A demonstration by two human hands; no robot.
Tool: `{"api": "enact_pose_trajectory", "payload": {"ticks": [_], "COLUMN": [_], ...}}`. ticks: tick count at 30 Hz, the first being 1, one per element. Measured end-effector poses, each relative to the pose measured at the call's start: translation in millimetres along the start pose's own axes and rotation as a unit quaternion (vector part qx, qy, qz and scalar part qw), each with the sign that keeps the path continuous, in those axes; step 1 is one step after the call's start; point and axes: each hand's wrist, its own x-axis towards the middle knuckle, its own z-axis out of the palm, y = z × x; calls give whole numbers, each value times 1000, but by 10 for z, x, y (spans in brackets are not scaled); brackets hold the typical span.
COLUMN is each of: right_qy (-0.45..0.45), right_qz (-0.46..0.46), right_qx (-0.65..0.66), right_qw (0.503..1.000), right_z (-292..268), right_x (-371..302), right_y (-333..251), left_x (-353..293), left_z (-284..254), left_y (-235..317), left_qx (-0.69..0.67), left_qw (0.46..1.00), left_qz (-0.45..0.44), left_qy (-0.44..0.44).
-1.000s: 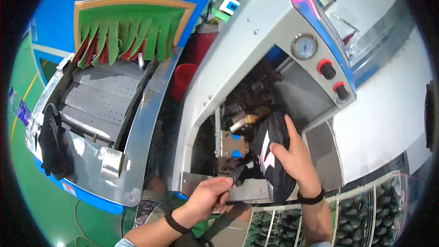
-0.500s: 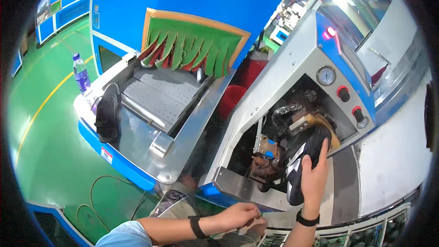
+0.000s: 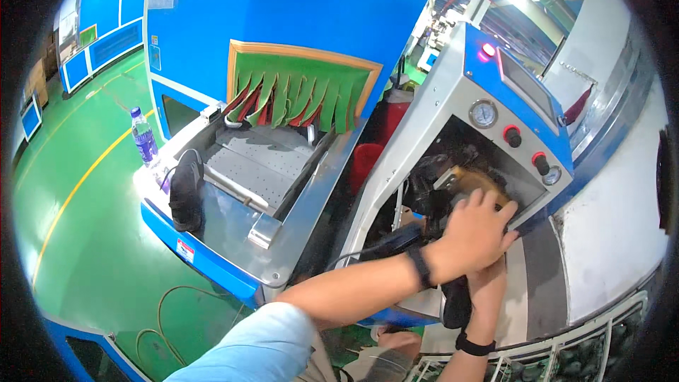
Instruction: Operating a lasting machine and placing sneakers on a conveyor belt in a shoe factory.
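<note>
Overlapping at the lower right corner of the machine's opening: both hands. Left hand (image 3: pixel 474 235) on top, back upward, fingers spread and slightly bent, thumb apart from them. Underside hidden; cannot tell whether it presses on anything. Right hand (image 3: pixel 486 286) beneath, its fingers covered by the left; cannot tell how tightly they close. Dark shoe (image 3: pixel 456 305) at the right hand, just left of the wrist, in front of the opening's front edge; only its lower part shows, the rest covered by the left hand. Black wristband on each wrist; light blue sleeve (image 3: pixel 262 346) on the left arm.

Machine (image 3: pixel 417 124): grey and blue casing, round gauge (image 3: pixel 484 114) above the opening's right edge, two black knobs with red collars further down that side, red light near the top. Tan part (image 3: pixel 475 182) inside the opening, just beyond the fingertips.

Metal table (image 3: pixel 225 216) to the left. Second shoe (image 3: pixel 187 191), black, near its left edge. Bottle (image 3: pixel 144 140), purple label, by the far left corner. Metal block (image 3: pixel 264 230) near the front right corner. Green strip curtain (image 3: pixel 293 92) at the far edge, wood-framed. Red bin (image 3: pixel 366 160) between table and machine.
</note>
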Motion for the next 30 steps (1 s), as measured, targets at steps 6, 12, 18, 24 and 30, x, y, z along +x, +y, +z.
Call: {"api": "enact_pose_trajectory", "payload": {"ticks": [6,12,18,24,30], "right_qy": [35,109,42,16,52], "right_qz": [32,-36,162,201,78], "right_qx": [-138,-101,-22,179,40], "right_qw": [989,988,986,963,995], "right_z": [12,45,-87,-225,-24], "right_x": [-118,-325,-503,-381,-526], "right_y": [-24,-266,40,273,-396], "left_x": [269,70,387,422,177], "left_z": [533,322,618,1064,661], "left_y": [75,103,372,378,149], "left_qx": [189,63,286,388,222], "left_qw": [969,996,922,865,954], "left_qz": [-31,-15,47,77,119], "left_qy": [-154,-57,-256,-308,-163]}}
